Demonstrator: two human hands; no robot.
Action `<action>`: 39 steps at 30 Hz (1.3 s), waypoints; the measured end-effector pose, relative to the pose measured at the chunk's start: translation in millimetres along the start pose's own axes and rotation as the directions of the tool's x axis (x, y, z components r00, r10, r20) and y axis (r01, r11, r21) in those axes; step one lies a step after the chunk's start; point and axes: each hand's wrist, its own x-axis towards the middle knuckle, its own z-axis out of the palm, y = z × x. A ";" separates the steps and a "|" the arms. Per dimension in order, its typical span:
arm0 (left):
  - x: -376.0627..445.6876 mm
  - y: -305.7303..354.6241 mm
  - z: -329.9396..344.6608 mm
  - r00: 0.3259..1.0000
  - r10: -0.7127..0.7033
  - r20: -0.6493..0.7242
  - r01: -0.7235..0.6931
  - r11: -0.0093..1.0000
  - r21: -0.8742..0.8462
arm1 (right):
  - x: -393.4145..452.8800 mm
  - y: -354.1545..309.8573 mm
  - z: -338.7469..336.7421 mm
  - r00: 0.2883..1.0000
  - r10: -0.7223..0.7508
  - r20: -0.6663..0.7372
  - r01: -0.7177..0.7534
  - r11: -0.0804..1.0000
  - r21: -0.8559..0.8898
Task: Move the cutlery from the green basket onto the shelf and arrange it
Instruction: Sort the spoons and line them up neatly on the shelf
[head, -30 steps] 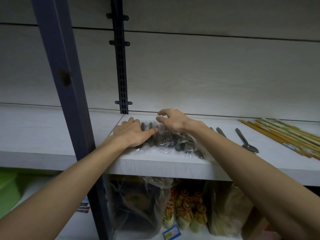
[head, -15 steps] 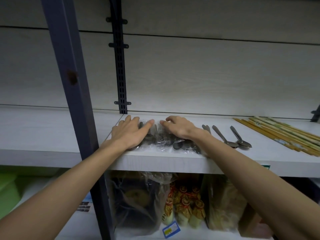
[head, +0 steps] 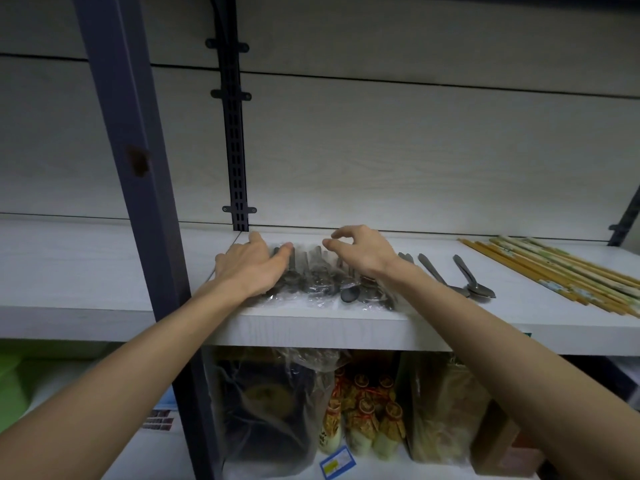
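the plastic-wrapped cutlery bundle (head: 325, 282) lies on the white shelf (head: 104, 271), near its front edge and just right of the dark upright post (head: 138, 168). the left hand (head: 252, 268) rests flat on the bundle's left end, fingers straight and spread, gripping nothing. the right hand (head: 360, 254) hovers over the right end with fingers loosely curled; whether the fingertips touch or pinch the wrap cannot be told. just right of the bundle lie loose spoons (head: 474, 289): two show plainly, with at least one more handle partly hidden behind the right wrist. further right lies a row of chopsticks (head: 554, 271), too many and too overlapped to count. judged status: transfer appears largely complete, arrangement in hand. a green shape (head: 14, 375) at lower left may be the basket; its contents are not visible, so the remainder cannot be confirmed. bagged goods (head: 363, 410) occupy the shelf below.
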 end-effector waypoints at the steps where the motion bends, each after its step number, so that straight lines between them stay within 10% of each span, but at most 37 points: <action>1: -0.6 -0.4 -0.3 1.000 -0.002 0.022 0.002 1.000 -0.011 | -6.0 1.1 -3.6 1.000 0.003 0.025 -0.003 1.000 -0.012; 39: 52.9 43.9 6.7 0.856 0.268 0.441 -0.279 0.959 -0.043 | -10.4 24.5 5.5 0.988 0.056 0.146 -0.013 0.959 -0.282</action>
